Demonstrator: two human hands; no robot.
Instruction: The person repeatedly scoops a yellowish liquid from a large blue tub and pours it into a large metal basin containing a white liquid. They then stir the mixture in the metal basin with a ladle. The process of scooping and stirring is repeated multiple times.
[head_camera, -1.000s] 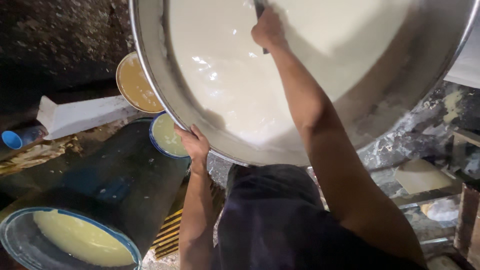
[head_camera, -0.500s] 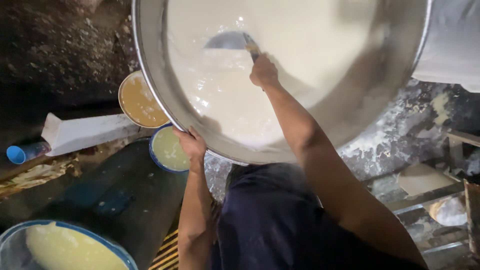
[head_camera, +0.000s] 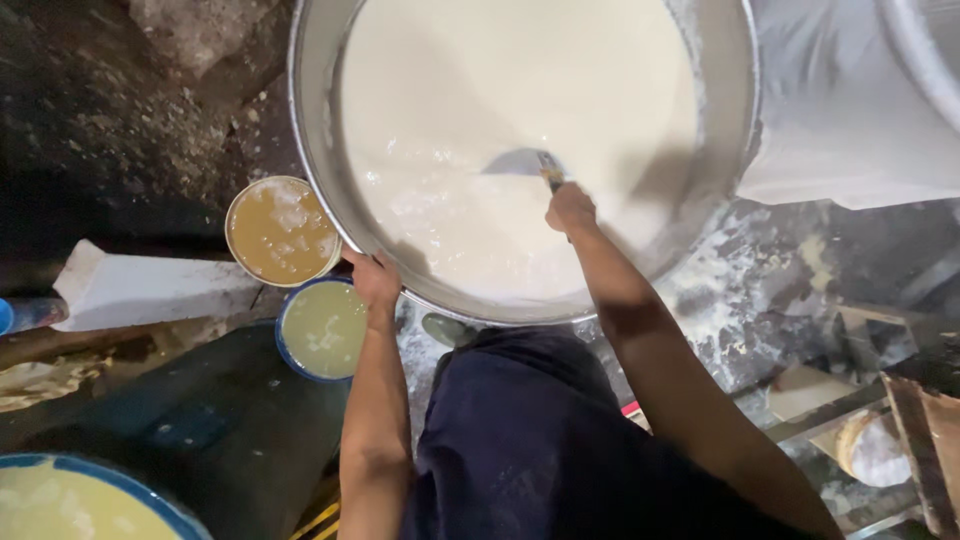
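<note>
I observe a large round metal vat (head_camera: 318, 150) filling the upper middle of the view, holding a white, milky liquid (head_camera: 510, 110) that is smooth at the far side and curdled and lumpy at the near side. The right hand (head_camera: 570, 208) reaches in over the near rim, its fingers (head_camera: 560, 215) closed round the handle of a metal ladle (head_camera: 520, 163); the ladle's bowl lies at the liquid's surface, just beyond the hand. The left hand (head_camera: 375, 280) is on the vat's near-left rim, fingers curled over the edge and gripping it.

Just left of the vat, near the left hand, stand two small round containers. The farther one (head_camera: 282, 230) holds a brownish-yellow liquid with pale bits floating in it. The blue-rimmed one (head_camera: 322, 328) holds a pale greenish-yellow liquid and sits just beside the left forearm. The two touch or nearly touch; I cannot tell which.

A larger blue-rimmed basin (head_camera: 90, 500) of pale yellow liquid shows at the lower left corner, well apart from the vat. A white block (head_camera: 150, 290) lies to the left on dark ground. A white cloth (head_camera: 850, 110) hangs at the vat's right side. The floor (head_camera: 760, 290) to the right is dark and spattered with white. I see dark clothing (head_camera: 520, 440) between the arms.
</note>
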